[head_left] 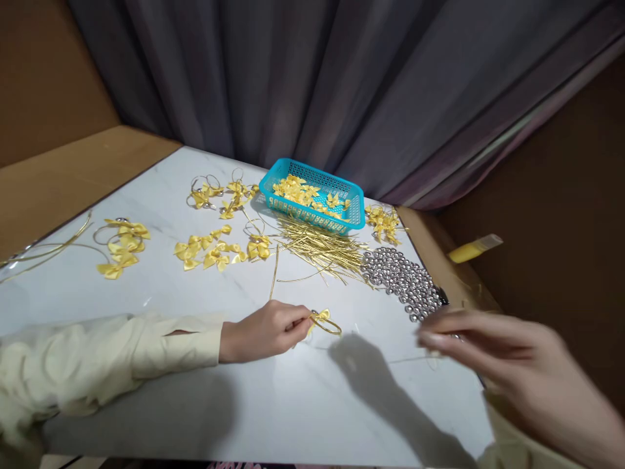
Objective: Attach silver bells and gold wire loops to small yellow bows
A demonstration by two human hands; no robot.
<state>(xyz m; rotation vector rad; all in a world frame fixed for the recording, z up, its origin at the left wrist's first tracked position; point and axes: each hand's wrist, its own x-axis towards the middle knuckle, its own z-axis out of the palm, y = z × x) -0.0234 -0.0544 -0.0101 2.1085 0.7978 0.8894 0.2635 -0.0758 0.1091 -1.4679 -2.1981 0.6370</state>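
Observation:
My left hand (276,332) is closed in a pinch on a looped gold cord (332,326) just above the table. A yellow ribbon bow (321,315) sits at the cord, partly hidden by the fingers. Off to the right, my right hand (512,352) is raised, with thumb and forefinger pressed together and blurred by motion. A faint thin thread (410,359) seems to run from the bow toward those right fingertips. Beyond the right fingers lies a spread of small silver bells or beads (403,280).
A turquoise basket (360,212) of yellow bows stands at the back. Cut gold cords (322,247) lie before it. Bow clusters (124,244) are spread leftward, with long gold cords (58,247) at the far left. A yellow-handled tool (471,251) is by the right edge.

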